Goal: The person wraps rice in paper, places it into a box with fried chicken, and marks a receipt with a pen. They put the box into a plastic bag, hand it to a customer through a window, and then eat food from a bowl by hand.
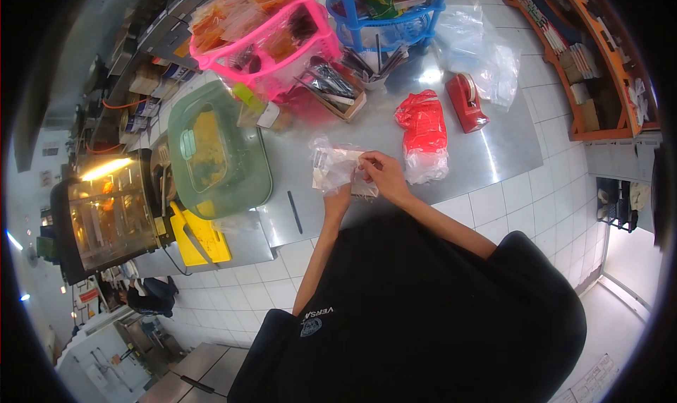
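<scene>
In front of my body, a crumpled clear plastic bag (334,165) is held over the near part of the steel table (296,160). My left hand (340,197) grips it from below, its fingers mostly covered by the plastic. At the bag's right side, my right hand (384,173) pinches the edge between thumb and fingers, with the other fingers curled. Something pale brown shows at the bag's lower edge, too small to name. To the right of my right hand lies a red bundle in clear plastic (425,131). A dark pen (295,212) rests left of my left hand.
Behind stand a pink basket (278,68) of filled packets, a blue rack (384,29) and a cutlery box (333,93). A red tape dispenser (465,103) and loose plastic bags (486,57) are right. Leftward sit a green lidded tub (247,181) and a knife (199,245) on a yellow board (215,242).
</scene>
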Tool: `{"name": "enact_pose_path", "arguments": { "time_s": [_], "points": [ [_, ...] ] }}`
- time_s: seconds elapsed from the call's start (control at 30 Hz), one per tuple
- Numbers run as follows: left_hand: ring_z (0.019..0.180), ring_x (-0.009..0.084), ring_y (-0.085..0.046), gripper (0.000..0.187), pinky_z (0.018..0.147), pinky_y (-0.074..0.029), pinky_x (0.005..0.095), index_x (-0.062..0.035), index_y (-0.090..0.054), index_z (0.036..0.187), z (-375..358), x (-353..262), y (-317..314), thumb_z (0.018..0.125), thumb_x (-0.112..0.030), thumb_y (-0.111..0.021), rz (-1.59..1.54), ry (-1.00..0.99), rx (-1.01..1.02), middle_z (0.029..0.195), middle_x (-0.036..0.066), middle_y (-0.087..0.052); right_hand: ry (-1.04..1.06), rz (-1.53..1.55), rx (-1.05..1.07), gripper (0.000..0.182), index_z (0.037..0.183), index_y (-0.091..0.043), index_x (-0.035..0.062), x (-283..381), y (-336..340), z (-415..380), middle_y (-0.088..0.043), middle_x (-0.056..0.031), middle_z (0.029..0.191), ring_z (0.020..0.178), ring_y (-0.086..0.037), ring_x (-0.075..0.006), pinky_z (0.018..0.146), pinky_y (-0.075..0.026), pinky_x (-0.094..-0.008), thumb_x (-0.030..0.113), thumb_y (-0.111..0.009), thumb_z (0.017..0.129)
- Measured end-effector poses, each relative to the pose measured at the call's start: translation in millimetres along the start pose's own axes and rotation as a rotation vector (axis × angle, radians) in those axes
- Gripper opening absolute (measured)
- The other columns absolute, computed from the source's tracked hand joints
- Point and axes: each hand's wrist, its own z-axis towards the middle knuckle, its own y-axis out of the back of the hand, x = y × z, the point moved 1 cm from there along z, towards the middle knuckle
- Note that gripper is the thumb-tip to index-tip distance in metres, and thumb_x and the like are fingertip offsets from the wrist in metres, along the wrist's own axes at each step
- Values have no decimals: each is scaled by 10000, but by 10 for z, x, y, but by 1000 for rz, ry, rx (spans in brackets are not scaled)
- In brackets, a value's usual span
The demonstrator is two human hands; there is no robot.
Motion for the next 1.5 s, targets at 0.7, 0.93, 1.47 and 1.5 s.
{"name": "enact_pose_path", "arguments": {
  "time_s": [0.7,0.93,1.47,1.5],
  "points": [
    [959,269,-661,253,802,-514,383,10,-630,1094,43,44,54,880,-125,-650,-147,-36,67,1031,144,-685,-25,11,-133,206,1113,-622,-21,-132,-151,-89,-670,-73,914,731,-629,-113,659,-560,-266,120,-594,965],
    [1014,336,-626,392,842,-502,426,28,-577,1162,74,402,11,852,-180,-695,-90,67,81,1094,208,-615,-22,-16,-245,181,1054,-648,-16,-120,-281,-122,-665,-66,861,695,-633,-119,621,-549,-265,134,-611,959],
    [1090,272,-606,488,912,-486,373,55,-514,1247,194,356,107,843,-147,-699,-47,119,217,1171,183,-614,15,9,-366,221,1093,-636,-31,-104,-397,-206,-652,-71,885,694,-627,-120,635,-547,-266,148,-603,968],
    [1086,274,-607,492,911,-486,375,56,-512,1249,195,327,119,842,-147,-700,-69,129,227,1172,185,-613,12,1,-372,223,1095,-636,-32,-107,-402,-207,-651,-71,883,693,-626,-120,635,-546,-266,148,-604,968]
  ]
}}
